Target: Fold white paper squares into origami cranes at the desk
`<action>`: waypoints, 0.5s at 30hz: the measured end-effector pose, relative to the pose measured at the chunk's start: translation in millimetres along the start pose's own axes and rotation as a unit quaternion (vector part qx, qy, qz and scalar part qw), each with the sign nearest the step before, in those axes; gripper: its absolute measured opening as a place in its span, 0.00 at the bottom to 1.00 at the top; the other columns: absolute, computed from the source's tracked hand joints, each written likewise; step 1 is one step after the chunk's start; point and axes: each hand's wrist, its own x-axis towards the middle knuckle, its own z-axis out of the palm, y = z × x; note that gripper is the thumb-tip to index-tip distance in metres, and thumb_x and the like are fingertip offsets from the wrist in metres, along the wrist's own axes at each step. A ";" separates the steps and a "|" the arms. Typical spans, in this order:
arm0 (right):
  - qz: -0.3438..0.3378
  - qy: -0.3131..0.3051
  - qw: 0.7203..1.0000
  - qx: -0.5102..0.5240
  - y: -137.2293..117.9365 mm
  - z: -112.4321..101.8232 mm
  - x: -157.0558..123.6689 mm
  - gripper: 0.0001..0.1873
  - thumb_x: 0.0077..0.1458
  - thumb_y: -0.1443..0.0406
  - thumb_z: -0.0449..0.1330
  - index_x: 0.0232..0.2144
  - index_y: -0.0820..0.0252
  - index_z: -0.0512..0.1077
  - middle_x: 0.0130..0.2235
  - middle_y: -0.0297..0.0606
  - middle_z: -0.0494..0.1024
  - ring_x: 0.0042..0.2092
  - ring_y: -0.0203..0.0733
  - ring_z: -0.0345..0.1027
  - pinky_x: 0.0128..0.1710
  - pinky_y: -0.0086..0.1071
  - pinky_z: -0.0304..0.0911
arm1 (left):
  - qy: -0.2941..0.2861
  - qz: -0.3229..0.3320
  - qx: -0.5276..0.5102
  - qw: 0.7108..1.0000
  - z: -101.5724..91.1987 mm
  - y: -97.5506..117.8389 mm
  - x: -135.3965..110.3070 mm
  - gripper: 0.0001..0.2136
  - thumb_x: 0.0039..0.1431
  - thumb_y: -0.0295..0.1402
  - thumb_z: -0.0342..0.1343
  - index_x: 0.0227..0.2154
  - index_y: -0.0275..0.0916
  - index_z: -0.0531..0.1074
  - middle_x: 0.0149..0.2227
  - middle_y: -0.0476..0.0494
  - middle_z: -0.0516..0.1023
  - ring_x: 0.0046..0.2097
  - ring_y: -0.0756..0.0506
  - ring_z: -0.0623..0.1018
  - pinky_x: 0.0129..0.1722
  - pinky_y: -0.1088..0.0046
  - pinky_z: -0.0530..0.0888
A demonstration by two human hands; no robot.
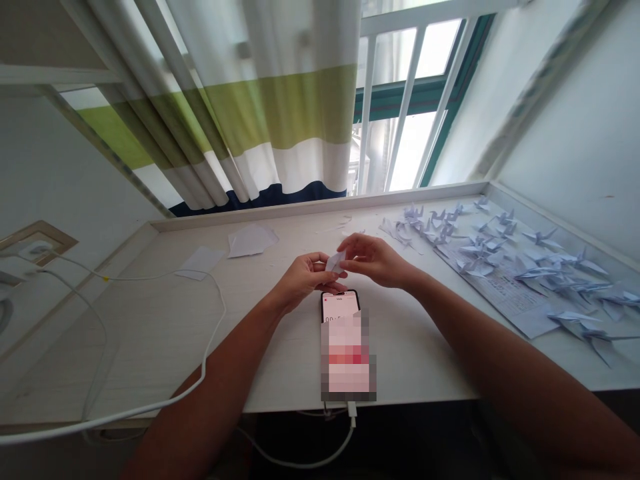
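My left hand point(301, 279) and my right hand point(374, 260) meet over the middle of the white desk point(150, 333). Both pinch a small folded piece of white paper point(335, 263) between their fingertips, held just above the desk. Directly below the hands lies a phone point(347, 347) with its screen lit, plugged into a white cable at its near end. Several folded paper cranes point(480, 247) are spread over the desk to the right of my right hand.
Loose white paper sheets point(251, 240) lie at the back left. A white charging cable point(210, 333) runs from a wall socket point(30, 252) across the left of the desk. A printed sheet point(510, 293) lies under the cranes. Striped curtain point(260, 120) and barred window behind.
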 end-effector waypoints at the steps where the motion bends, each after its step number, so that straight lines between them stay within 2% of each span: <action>1: -0.001 -0.009 1.000 -0.025 -2.4 -2.1 -0.4 0.14 0.56 0.57 0.70 0.38 0.59 0.76 0.35 0.36 0.79 0.38 0.40 0.75 0.43 0.39 0.71 | -0.003 0.001 0.011 1.000 -2.1 1.3 0.0 0.18 0.47 0.33 0.76 0.37 0.32 0.75 0.38 0.35 0.86 0.32 0.42 0.86 0.37 0.67 0.82; 6: 0.024 -0.058 0.991 -0.114 -10.3 -11.8 -1.9 0.14 0.58 0.54 0.67 0.34 0.58 0.77 0.37 0.38 0.81 0.40 0.43 0.76 0.49 0.43 0.71 | -0.012 0.027 0.062 0.998 -9.9 3.7 1.4 0.16 0.55 0.40 0.71 0.37 0.31 0.78 0.35 0.35 0.85 0.30 0.46 0.84 0.33 0.72 0.79; 11: 0.047 -0.126 0.980 -0.146 -13.6 -17.9 -3.0 0.15 0.57 0.52 0.66 0.35 0.57 0.80 0.40 0.39 0.83 0.44 0.45 0.76 0.51 0.43 0.70 | -0.015 0.018 0.100 0.995 -10.5 -0.6 3.2 0.18 0.52 0.42 0.73 0.35 0.30 0.79 0.33 0.35 0.85 0.30 0.45 0.85 0.29 0.75 0.77; 13: 0.075 -0.145 0.977 -0.139 -12.4 -20.0 -3.3 0.15 0.57 0.52 0.66 0.35 0.57 0.80 0.39 0.39 0.83 0.42 0.45 0.76 0.48 0.42 0.70 | -0.020 0.024 0.106 0.994 -9.7 -1.1 3.4 0.18 0.51 0.42 0.73 0.35 0.30 0.80 0.33 0.34 0.86 0.30 0.44 0.85 0.29 0.75 0.77; 15: 0.100 -0.137 0.980 -0.107 -8.7 -21.9 -3.0 0.15 0.56 0.52 0.67 0.34 0.58 0.79 0.36 0.38 0.84 0.39 0.44 0.77 0.43 0.40 0.70 | -0.010 0.035 0.101 0.994 -8.4 -0.9 3.6 0.19 0.52 0.43 0.73 0.36 0.30 0.80 0.35 0.34 0.86 0.32 0.43 0.86 0.32 0.73 0.79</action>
